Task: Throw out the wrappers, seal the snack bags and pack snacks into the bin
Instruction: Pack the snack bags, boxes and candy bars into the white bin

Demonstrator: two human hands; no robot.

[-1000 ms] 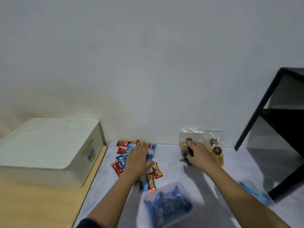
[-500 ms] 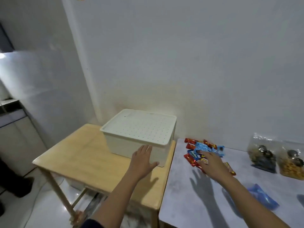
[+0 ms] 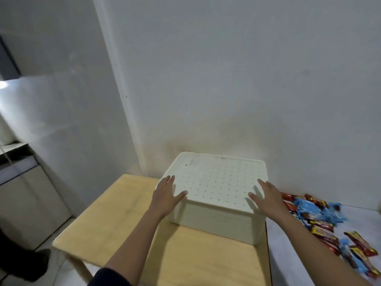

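Note:
A cream bin [image 3: 216, 221] with a dotted lid [image 3: 218, 180] stands closed on a wooden table [image 3: 127, 219]. My left hand [image 3: 167, 196] lies at the lid's left front corner, fingers spread, thumb on top. My right hand [image 3: 268, 198] rests at the lid's right front corner, fingers spread, thumb on the lid. Neither hand holds anything. Red and blue wrapped snacks [image 3: 315, 213] lie in a pile on the grey table [image 3: 288, 261] to the right of the bin. The clear snack bags are out of view.
A white wall runs close behind both tables. At the left stands a low cabinet [image 3: 24, 195], with a dark shoe [image 3: 39, 263] on the floor near the wooden table's leg [image 3: 79, 267].
The view has swung left and closer to the bin. My left hand rose from the bin's front to the lid corner. My right hand left the snack pile and came onto the lid.

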